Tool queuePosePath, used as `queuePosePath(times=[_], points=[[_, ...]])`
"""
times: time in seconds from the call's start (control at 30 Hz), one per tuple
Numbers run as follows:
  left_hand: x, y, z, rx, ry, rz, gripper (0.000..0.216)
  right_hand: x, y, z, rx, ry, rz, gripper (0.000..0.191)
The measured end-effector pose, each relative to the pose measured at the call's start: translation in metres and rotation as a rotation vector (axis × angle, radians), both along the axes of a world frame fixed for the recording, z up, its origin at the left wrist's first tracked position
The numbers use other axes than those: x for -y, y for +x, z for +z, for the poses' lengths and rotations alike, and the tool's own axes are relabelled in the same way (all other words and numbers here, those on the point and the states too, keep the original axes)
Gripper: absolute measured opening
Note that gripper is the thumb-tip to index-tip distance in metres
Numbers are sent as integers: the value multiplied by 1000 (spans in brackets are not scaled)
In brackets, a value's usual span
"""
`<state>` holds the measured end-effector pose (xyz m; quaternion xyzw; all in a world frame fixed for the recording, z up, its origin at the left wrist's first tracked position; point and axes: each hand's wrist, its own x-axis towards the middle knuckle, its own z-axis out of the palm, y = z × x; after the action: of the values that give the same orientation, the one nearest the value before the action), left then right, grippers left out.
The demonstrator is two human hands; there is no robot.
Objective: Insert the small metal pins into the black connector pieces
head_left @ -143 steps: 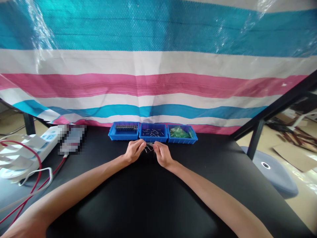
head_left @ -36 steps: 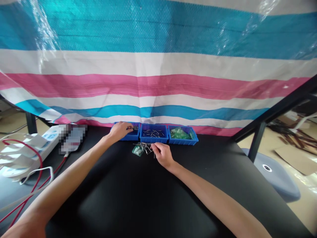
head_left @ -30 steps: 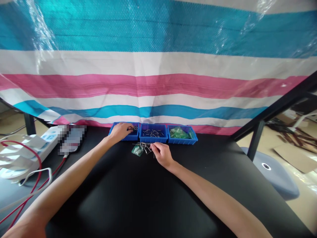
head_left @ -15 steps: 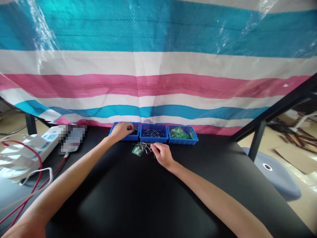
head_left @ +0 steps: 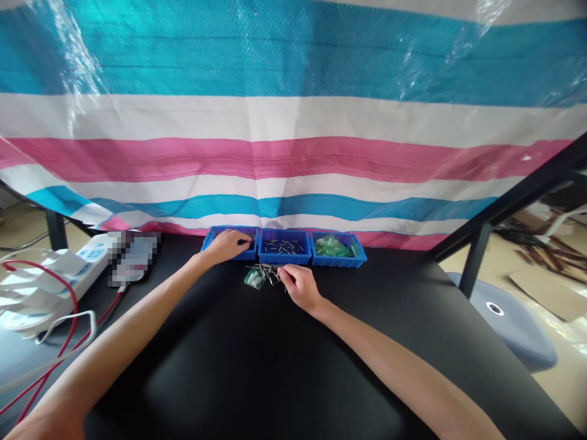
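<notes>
My left hand point(head_left: 227, 245) reaches into the left blue bin point(head_left: 215, 234), thumb and fingers drawn together over small dark metal pieces. What lies between those fingertips is hidden. On the black table, my right hand point(head_left: 301, 286) is closed in a pinch, and a thin metal pin point(head_left: 285, 289) pokes out below its fingers. Beside these fingertips is a loose pile of slim metal pins point(head_left: 270, 273). A small clear-green bag point(head_left: 255, 279) with pale contents touches the pile's left side. More slim metal pins lie in the middle blue bin point(head_left: 284, 259), just beyond my right hand.
The right blue bin point(head_left: 340, 262) holds green plastic bags point(head_left: 334, 246). A white power strip point(head_left: 87, 256) with plugs and red and white cables stands at the left. A striped sheet point(head_left: 293, 116) hangs behind the bins. A grey stool point(head_left: 509, 327) is at the right.
My left hand has shifted slightly right within the left bin, its fingertips drawn closer together. My right hand has barely moved beside the pile.
</notes>
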<state>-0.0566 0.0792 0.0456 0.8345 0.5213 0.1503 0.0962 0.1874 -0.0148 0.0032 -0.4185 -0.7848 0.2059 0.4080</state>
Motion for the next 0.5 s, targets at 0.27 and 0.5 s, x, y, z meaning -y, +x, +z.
queuePosePath(times=[0.27, 0.5], points=[[23, 15, 29, 130, 229, 19, 23, -1, -1, -1, 7, 5, -9, 33], [55, 29, 39, -285, -114, -203, 17, -1, 0, -1, 33, 1, -24, 35]])
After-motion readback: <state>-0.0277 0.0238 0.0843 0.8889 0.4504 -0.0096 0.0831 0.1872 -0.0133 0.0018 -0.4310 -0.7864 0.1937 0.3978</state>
